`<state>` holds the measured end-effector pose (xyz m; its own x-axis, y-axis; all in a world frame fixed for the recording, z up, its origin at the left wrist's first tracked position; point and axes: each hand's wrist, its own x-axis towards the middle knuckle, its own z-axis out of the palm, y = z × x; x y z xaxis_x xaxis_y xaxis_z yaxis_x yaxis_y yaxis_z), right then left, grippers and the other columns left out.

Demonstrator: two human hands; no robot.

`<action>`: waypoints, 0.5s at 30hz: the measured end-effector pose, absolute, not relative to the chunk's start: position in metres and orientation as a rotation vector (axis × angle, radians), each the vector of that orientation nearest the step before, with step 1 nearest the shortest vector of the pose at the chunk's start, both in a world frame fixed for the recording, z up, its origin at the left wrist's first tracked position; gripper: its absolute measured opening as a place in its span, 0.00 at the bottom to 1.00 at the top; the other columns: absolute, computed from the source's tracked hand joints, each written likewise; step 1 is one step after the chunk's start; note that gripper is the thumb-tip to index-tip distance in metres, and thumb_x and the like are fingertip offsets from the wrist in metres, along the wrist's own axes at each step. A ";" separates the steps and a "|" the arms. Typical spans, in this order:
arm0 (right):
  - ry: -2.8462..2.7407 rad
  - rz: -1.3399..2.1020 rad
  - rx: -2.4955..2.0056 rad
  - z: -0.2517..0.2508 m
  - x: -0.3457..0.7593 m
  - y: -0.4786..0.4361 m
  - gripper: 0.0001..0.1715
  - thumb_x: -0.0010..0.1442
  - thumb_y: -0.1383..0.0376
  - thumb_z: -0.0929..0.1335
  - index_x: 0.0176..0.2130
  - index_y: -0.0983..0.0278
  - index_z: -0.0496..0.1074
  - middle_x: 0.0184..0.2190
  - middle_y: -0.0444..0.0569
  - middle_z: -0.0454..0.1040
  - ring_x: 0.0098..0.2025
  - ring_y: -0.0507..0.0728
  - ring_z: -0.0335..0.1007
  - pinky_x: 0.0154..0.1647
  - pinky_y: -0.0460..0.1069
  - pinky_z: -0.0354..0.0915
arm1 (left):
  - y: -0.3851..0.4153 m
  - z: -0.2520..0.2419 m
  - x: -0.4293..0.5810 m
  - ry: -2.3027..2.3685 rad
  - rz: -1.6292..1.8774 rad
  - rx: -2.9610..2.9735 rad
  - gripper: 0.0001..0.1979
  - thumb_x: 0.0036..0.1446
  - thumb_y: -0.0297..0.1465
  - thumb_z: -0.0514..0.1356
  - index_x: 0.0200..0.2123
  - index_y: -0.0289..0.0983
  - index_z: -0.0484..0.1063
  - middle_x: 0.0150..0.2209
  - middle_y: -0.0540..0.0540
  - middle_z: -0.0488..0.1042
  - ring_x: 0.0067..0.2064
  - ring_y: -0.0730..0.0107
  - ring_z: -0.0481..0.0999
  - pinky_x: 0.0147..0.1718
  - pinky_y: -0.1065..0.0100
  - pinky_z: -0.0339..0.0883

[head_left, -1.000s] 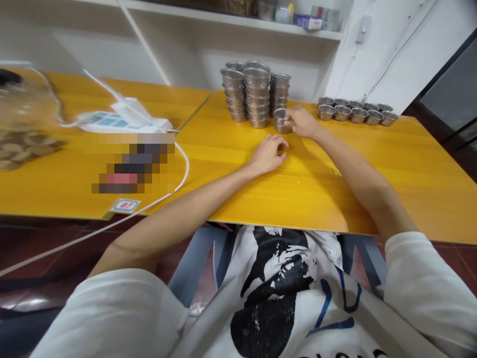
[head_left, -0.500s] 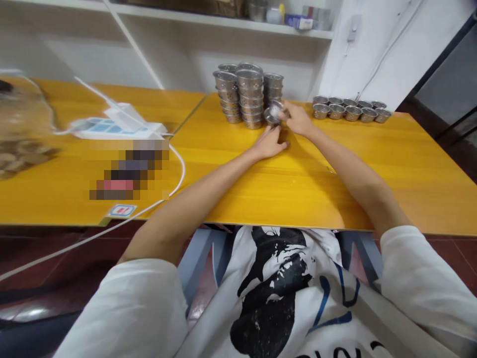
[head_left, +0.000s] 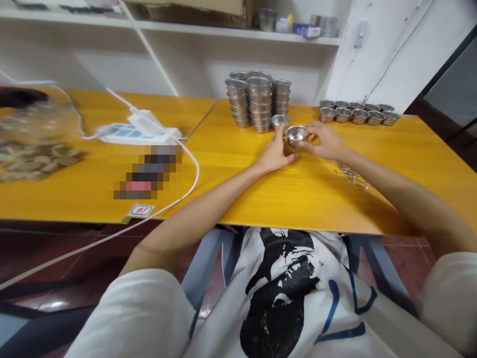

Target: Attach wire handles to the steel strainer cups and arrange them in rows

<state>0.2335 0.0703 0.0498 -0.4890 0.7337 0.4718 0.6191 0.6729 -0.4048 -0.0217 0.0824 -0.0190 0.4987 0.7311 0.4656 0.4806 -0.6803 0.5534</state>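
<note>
A small perforated steel cup (head_left: 295, 134) is held just above the yellow table (head_left: 298, 194), gripped by my right hand (head_left: 325, 141) from the right. My left hand (head_left: 276, 151) touches the same cup from the left with its fingertips, fingers curled toward it. Another single cup (head_left: 279, 121) stands on the table just behind. Several stacks of the same cups (head_left: 258, 99) rise at the back. A small bundle of thin wire rings (head_left: 352, 175) lies on the table under my right forearm.
A row of single steel cups (head_left: 357, 114) lines the back right edge. A white power strip (head_left: 137, 132) with its cable lies on the left table, beside a clear bag (head_left: 33, 139) of brown pieces. A shelf (head_left: 238, 30) runs along the wall.
My right hand lifted a cup from beside the stacks and brought it nearer to me. My left hand came up to meet it. The wire rings are now uncovered.
</note>
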 end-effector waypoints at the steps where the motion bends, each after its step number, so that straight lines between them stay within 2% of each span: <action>1: -2.276 0.238 -1.018 0.045 0.237 0.055 0.14 0.70 0.51 0.78 0.41 0.57 0.81 0.53 0.55 0.85 0.57 0.70 0.83 0.64 0.65 0.77 | 0.077 -0.018 -0.021 0.989 0.991 2.405 0.57 0.67 0.47 0.72 0.85 0.36 0.44 0.82 0.24 0.61 0.83 0.33 0.65 0.81 0.34 0.61; 3: -2.283 0.259 -1.016 0.036 0.239 0.032 0.11 0.70 0.52 0.76 0.42 0.56 0.82 0.57 0.55 0.85 0.60 0.71 0.84 0.67 0.68 0.76 | 0.069 -0.015 -0.020 0.971 0.975 2.415 0.55 0.65 0.49 0.74 0.83 0.37 0.51 0.82 0.27 0.63 0.83 0.35 0.66 0.82 0.37 0.61; 6: -2.270 0.372 -1.079 0.030 0.242 0.016 0.11 0.72 0.51 0.75 0.46 0.54 0.83 0.55 0.54 0.87 0.58 0.71 0.86 0.67 0.69 0.78 | 0.060 -0.009 -0.019 0.909 0.916 2.459 0.50 0.64 0.46 0.74 0.81 0.38 0.60 0.80 0.30 0.67 0.81 0.36 0.69 0.82 0.39 0.63; 7: -2.266 0.419 -1.094 0.031 0.245 0.013 0.13 0.71 0.51 0.75 0.50 0.54 0.83 0.55 0.54 0.87 0.58 0.71 0.86 0.66 0.69 0.79 | 0.059 -0.008 -0.020 0.900 0.905 2.466 0.47 0.64 0.45 0.74 0.80 0.38 0.63 0.79 0.30 0.69 0.80 0.37 0.71 0.81 0.39 0.64; 10: -2.194 0.437 -1.151 0.042 0.268 0.011 0.29 0.65 0.50 0.80 0.62 0.55 0.81 0.61 0.56 0.86 0.57 0.72 0.87 0.60 0.67 0.81 | 0.057 -0.005 -0.021 0.915 0.880 2.460 0.43 0.61 0.40 0.74 0.76 0.37 0.70 0.75 0.31 0.74 0.76 0.37 0.75 0.80 0.38 0.66; 11: -2.143 0.390 -1.199 0.047 0.280 0.011 0.29 0.65 0.51 0.80 0.61 0.55 0.82 0.61 0.57 0.86 0.56 0.72 0.87 0.57 0.66 0.82 | 0.057 -0.004 -0.022 0.934 0.872 2.449 0.42 0.60 0.39 0.75 0.75 0.37 0.71 0.74 0.31 0.75 0.76 0.37 0.75 0.80 0.37 0.66; 12: -2.084 0.328 -1.266 0.053 0.293 0.011 0.23 0.66 0.53 0.79 0.58 0.56 0.83 0.59 0.58 0.87 0.53 0.70 0.87 0.54 0.64 0.82 | 0.057 -0.003 -0.022 0.956 0.866 2.436 0.43 0.59 0.40 0.76 0.75 0.37 0.72 0.74 0.31 0.76 0.76 0.36 0.75 0.80 0.36 0.66; 14: -1.998 0.232 -1.401 0.062 0.320 0.010 0.12 0.69 0.55 0.76 0.48 0.58 0.85 0.49 0.58 0.89 0.48 0.68 0.87 0.52 0.63 0.81 | 0.056 -0.001 -0.021 0.987 0.855 2.415 0.43 0.58 0.41 0.77 0.75 0.36 0.74 0.73 0.30 0.76 0.76 0.35 0.75 0.80 0.36 0.65; 15: -1.989 0.222 -1.454 0.065 0.332 0.009 0.10 0.69 0.55 0.75 0.45 0.58 0.85 0.46 0.57 0.89 0.47 0.68 0.87 0.52 0.62 0.81 | 0.055 -0.001 -0.021 0.992 0.853 2.411 0.43 0.58 0.41 0.77 0.74 0.35 0.74 0.73 0.30 0.76 0.76 0.34 0.75 0.80 0.36 0.65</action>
